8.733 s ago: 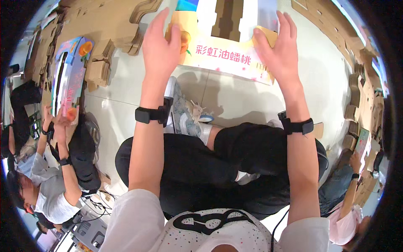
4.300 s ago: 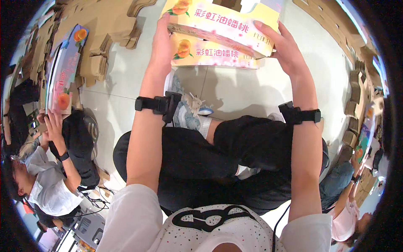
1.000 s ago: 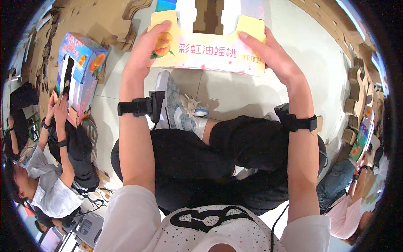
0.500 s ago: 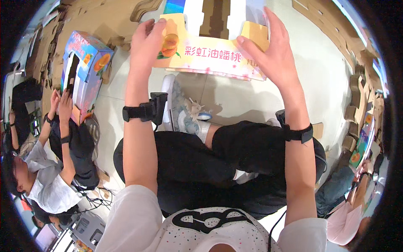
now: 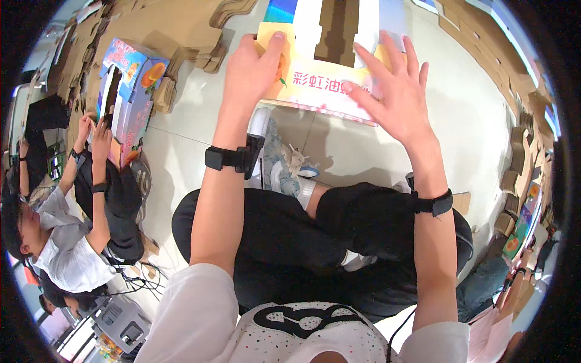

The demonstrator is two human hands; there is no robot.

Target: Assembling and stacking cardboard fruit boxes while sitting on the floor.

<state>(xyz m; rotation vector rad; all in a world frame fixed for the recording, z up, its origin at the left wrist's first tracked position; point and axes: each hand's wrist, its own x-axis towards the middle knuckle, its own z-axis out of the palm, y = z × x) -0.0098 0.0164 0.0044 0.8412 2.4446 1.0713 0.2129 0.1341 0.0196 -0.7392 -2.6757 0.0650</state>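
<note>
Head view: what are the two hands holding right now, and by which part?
The left hand grips the printed fruit carton at its upper left flap. The right hand lies open and flat on its front panel, pressing rather than gripping.

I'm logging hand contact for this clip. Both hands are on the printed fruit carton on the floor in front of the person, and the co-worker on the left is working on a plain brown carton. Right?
Not quite. The head view shows the left hand and right hand on the printed fruit carton, but the co-worker's carton is colourfully printed with fruit pictures, not plain brown.
</note>
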